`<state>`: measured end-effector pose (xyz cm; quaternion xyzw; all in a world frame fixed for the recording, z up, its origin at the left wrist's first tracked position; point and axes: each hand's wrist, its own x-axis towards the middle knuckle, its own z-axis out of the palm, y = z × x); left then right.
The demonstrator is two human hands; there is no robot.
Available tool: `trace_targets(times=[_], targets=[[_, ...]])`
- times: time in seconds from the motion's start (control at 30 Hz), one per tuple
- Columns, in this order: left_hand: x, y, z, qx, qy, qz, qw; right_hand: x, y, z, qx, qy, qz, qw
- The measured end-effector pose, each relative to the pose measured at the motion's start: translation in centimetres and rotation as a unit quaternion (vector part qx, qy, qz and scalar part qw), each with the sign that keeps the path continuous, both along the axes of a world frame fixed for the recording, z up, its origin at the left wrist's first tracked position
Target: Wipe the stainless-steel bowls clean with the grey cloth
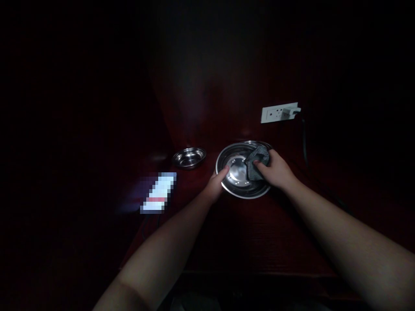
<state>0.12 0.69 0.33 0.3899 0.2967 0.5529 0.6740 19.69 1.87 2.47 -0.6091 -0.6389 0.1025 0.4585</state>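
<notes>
A shiny metal bowl [238, 170] is tilted toward me above the dark red table. My left hand [216, 185] grips its left side, thumb over the rim and fingers hidden beneath. Inside the bowl, at its right wall, a grey cloth [258, 162] is bunched up in my right hand [275, 169], whose thumb presses on it. Behind the bowl shows the rim of another metal dish [256, 142], mostly covered. To the left a smaller metal bowl [189, 158] sits upright on the table, apart from both hands.
A lit, blurred-out screen [158, 193] lies at the left side of the table [246, 233], with a thin cable below it. On the wall at the right is a white socket panel [279, 112] with a plug and a hanging dark cord [304, 142]. The surroundings are very dark.
</notes>
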Motion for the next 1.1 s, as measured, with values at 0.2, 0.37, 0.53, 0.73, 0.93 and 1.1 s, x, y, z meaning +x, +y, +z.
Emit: trace_targets(times=[0.2,0.37,0.53,0.73,0.93,1.1], targets=[[0.08,-0.17,0.06,-0.009,0.001,-0.001,1.000,-0.18,-0.38,0.31,0.005,-0.006,-0.008,1.000],[0.20,-0.45,0.29,-0.010,-0.002,-0.010,1.000,-0.11,-0.39,0.38,0.011,-0.006,-0.001,1.000],[0.27,-0.54,0.31,-0.014,-0.011,-0.009,1.000,0.12,-0.19,0.27,0.011,-0.001,0.010,1.000],[0.38,-0.56,0.36,-0.011,-0.012,-0.014,1.000,0.22,-0.06,0.18,0.015,-0.001,0.013,1.000],[0.31,-0.20,-0.08,-0.004,-0.007,-0.026,1.000,0.12,-0.24,0.36,0.020,-0.011,0.014,1.000],[0.32,-0.23,-0.03,-0.005,-0.008,-0.026,1.000,0.21,-0.17,0.34,0.016,-0.001,0.019,1.000]])
